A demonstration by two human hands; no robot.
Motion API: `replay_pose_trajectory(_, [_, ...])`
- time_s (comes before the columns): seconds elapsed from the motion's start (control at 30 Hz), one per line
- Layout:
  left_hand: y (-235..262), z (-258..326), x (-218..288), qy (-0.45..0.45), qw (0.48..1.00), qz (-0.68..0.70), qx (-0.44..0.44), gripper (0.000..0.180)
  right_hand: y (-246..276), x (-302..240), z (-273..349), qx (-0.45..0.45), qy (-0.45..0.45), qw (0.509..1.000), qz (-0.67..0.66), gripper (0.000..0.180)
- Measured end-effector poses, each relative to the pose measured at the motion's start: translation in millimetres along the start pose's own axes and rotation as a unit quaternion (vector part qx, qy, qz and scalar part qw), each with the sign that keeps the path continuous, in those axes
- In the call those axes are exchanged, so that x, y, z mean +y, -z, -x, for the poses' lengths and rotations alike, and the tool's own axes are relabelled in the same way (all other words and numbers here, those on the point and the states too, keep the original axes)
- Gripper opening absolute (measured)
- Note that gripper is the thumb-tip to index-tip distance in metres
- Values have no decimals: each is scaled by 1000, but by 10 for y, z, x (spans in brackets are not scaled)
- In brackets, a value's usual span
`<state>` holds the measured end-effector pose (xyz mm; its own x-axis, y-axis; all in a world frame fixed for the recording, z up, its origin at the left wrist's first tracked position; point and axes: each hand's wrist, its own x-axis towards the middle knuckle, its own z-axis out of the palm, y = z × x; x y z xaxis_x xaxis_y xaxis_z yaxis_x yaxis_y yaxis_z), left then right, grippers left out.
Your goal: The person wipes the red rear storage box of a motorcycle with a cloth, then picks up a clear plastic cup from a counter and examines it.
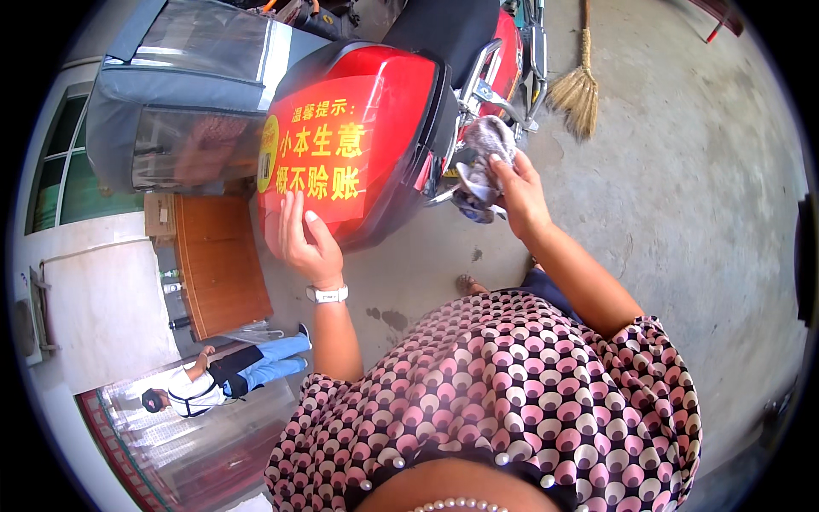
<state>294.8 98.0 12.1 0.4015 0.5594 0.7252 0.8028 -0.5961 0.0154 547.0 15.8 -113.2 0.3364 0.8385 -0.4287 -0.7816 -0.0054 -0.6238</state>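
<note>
So the right hand [519,194] has a crumpled grey rag [483,162] bunched up in its fingers [497,166], closed round the rag's right edge with the fingertips on top of the cloth, so most of the rag sits at about 10 o'clock from the hand. The rag is pressed against the chrome rack [485,85] of a red motorbike [512,43], right where the rack meets the red box [388,102] mounted on the back. The left hand [300,243] isn't holding anything: it lies flat on the rear face of the box, fingers [293,213] straight, close together and pointing to 12 o'clock, with the tips over the lower edge of a red sticker [320,154] with yellow writing. A white watch [328,294] sits on that wrist. The rag is off at roughly 2 o'clock from the left hand, with the box corner between them. At 12 o'clock from the rag is the bike's black seat [444,26], and a straw broom [577,90] lies on the concrete floor [682,188] at about 1 o'clock. Over at 9 o'clock from the box there's a grey cover with clear panels [183,94], and below that a brown wooden door [217,260]. Another person in a white shirt and jeans [226,375] is down at 7 o'clock, well apart from both hands.
</note>
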Motion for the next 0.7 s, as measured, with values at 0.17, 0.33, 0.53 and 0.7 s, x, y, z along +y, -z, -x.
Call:
replay_pose_trajectory(0.17, [-92,14,19,-18,999,-7,37,29,-250,589,-458,-17,131,986,102,29])
replay_pose_trajectory(0.33, [-43,65,-42,-8,999,-7,46,28,-537,412,-684,11,96,993,68,22])
replay_pose_trajectory(0.53, [-53,39,-36,-15,999,13,46,28,-464,179,-1642,115,193,954,197,24])
replay_pose_trajectory(0.7, [-33,52,-21,-14,999,9,41,29,-443,149,-1890,200,230,876,374,34])
